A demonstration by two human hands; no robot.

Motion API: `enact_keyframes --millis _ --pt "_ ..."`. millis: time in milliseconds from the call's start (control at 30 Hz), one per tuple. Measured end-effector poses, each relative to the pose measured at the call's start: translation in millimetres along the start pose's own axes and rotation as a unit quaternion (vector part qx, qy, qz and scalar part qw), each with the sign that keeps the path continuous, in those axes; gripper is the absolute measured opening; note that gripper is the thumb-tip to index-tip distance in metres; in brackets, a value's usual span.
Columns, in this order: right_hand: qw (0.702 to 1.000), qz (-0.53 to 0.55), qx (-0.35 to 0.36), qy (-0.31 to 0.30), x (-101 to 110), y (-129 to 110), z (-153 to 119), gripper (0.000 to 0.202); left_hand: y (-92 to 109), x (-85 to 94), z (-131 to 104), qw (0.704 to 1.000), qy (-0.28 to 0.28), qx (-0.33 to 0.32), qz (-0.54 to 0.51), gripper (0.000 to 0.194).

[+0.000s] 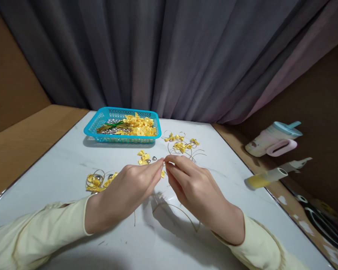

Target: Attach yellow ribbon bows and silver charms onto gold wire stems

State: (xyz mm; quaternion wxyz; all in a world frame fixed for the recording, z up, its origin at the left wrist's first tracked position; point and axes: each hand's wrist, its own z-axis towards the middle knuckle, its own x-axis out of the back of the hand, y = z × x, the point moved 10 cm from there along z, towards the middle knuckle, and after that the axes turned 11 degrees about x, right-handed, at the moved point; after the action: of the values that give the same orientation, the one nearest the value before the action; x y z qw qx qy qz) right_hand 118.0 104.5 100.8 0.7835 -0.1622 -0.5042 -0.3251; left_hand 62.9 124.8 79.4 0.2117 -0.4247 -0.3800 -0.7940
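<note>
My left hand point(126, 191) and my right hand point(194, 191) meet fingertip to fingertip above the middle of the white table point(59, 168). Together they pinch a small yellow ribbon bow point(162, 173) with a thin gold cord point(183, 212) that loops down to the table below the hands. A loose yellow bow point(143, 157) with small silver beads lies just beyond the fingers. Both sleeves are pale yellow.
A blue basket point(101, 123) of yellow bows and silver beads stands at the back. Corded bows lie in a pile at the left point(97, 182) and another behind the hands point(181, 145). A pink and blue cup point(273, 142), a tube point(266, 178) and scissors point(323, 221) lie off the right edge.
</note>
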Motion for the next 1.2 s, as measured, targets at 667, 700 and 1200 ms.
enact_keyframes --millis 667,700,1200 --pt "0.849 0.479 -0.192 -0.113 -53.5 31.4 -4.3 0.022 -23.2 -8.2 16.0 0.977 -0.151 0.119 -0.094 0.031" --pt "0.845 0.479 -0.2 -0.125 -56.2 32.7 -6.4 0.019 -23.6 -7.4 16.2 0.977 -0.153 0.119 -0.091 0.032" --pt "0.96 0.196 -0.057 -0.189 -52.8 20.0 -16.0 0.02 -20.4 -70.6 -1.0 0.779 -0.448 0.172 -0.403 0.033"
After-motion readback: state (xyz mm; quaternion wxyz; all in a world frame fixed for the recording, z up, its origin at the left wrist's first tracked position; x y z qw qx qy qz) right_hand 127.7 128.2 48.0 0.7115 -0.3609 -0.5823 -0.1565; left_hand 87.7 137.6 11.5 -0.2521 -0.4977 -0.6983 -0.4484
